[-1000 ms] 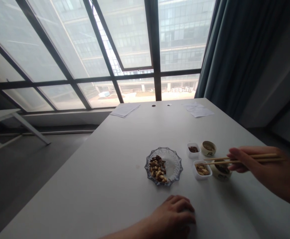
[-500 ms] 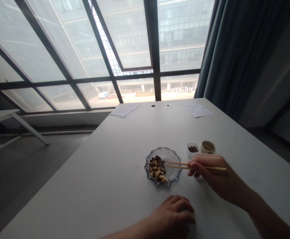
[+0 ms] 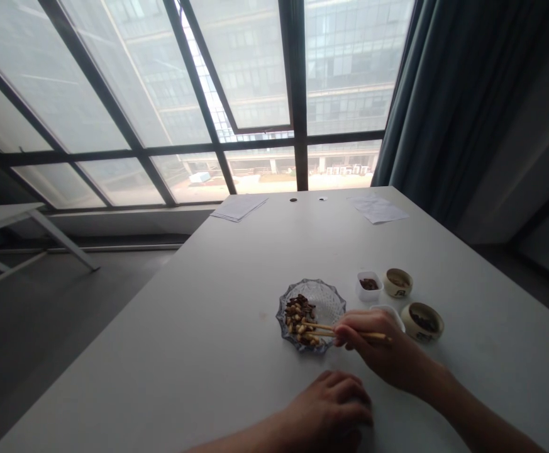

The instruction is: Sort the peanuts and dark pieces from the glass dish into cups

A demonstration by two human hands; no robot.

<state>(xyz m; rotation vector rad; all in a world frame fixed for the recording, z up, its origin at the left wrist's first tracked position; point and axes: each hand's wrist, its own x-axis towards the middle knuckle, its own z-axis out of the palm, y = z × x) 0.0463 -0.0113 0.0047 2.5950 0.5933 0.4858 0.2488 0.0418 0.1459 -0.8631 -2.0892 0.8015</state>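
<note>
A scalloped glass plate [image 3: 333,302] sits on the white table [image 3: 199,327], with a heap of nuts and dark seeds [image 3: 300,318] on its left side. My right hand [image 3: 373,336] is closed around a pair of wooden chopsticks [image 3: 324,327], whose tips reach the pale nuts in the heap. Whether a nut is between the tips is too small to tell. Nearer the table's front, my left hand [image 3: 333,402] rests on the tabletop with curled fingers; what lies under them, if anything, is hidden.
Right of the plate stand a small clear box [image 3: 369,286] of dark pieces, a cream bowl [image 3: 398,283], another cream bowl [image 3: 422,321] with dark contents, and a clear box [image 3: 392,314] partly behind my right hand. Papers [image 3: 240,206] [image 3: 378,209] lie at the far edge.
My right hand has moved left and slightly down, bringing the chopstick tips from the dark seeds to the pale nuts. The nearer bowl and box have come into view. My left hand stays put.
</note>
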